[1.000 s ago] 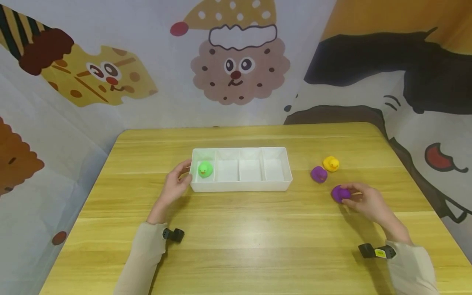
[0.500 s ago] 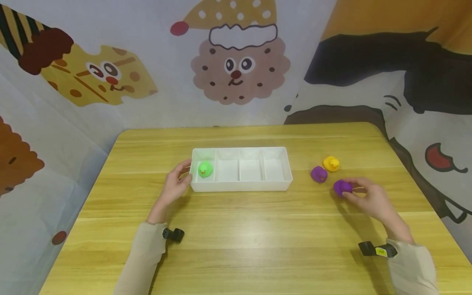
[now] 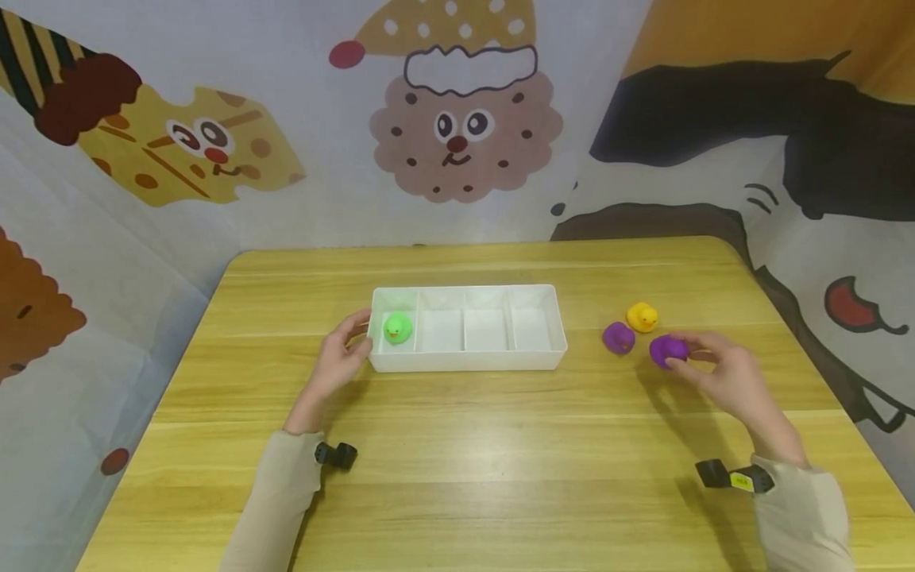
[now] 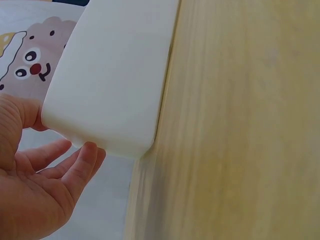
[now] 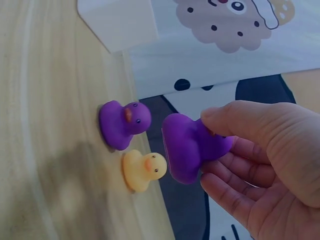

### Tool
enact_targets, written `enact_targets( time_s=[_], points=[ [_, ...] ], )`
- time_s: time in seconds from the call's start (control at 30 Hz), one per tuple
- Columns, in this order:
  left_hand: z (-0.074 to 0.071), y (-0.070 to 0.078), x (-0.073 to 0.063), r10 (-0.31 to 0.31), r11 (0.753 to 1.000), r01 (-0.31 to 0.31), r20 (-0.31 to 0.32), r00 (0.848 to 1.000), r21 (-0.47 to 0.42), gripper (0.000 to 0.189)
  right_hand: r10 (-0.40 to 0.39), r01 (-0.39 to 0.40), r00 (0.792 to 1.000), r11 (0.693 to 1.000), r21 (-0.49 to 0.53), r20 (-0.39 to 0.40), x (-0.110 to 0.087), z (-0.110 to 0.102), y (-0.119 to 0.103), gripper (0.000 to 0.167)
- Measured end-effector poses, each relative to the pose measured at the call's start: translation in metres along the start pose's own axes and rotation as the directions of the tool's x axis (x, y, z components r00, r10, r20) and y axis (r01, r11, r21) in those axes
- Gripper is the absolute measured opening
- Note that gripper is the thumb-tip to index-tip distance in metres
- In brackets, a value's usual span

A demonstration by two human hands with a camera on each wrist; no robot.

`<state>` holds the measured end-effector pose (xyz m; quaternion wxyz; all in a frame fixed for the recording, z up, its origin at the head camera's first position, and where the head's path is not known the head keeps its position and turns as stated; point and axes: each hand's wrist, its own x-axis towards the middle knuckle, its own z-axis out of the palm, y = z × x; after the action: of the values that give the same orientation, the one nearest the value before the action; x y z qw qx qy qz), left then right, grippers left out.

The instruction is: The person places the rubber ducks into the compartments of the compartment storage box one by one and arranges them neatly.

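My right hand [image 3: 736, 377] pinches a purple rubber duck [image 3: 668, 351] between thumb and fingers. The duck is held above the table, its flat base turned left in the right wrist view. My left hand [image 3: 341, 356] holds the left end of a long white divided box [image 3: 468, 361], thumb and fingertips against it. A green rubber duck [image 3: 397, 327] sits in the box's leftmost compartment. Close to the held duck, a second purple duck [image 5: 122, 124] and a yellow duck [image 5: 143, 170] stand on the table side by side.
The box rests flat on a wood-grain table [image 3: 486, 461], left of the loose ducks. Behind the table hangs a white cloth [image 3: 322, 159] with cartoon prints. Each wrist wears a small black camera, such as the left one [image 3: 336, 456].
My right hand has raised the purple duck off the table and moved it a little farther back, nearer the yellow duck. The left hand and the box have stayed still.
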<state>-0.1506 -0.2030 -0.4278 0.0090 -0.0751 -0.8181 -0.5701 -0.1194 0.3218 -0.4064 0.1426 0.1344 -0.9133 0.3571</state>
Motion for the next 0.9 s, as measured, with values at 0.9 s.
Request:
enact_targets(
  time_s=[0.9],
  points=[
    [-0.001, 0.024, -0.006, 0.001, 1.0, -0.001, 0.008, 1.0, 0.007, 0.046, -0.114, 0.109, 0.992, 0.989, -0.104, -0.048, 0.042, -0.019, -0.038, 0.039]
  ],
)
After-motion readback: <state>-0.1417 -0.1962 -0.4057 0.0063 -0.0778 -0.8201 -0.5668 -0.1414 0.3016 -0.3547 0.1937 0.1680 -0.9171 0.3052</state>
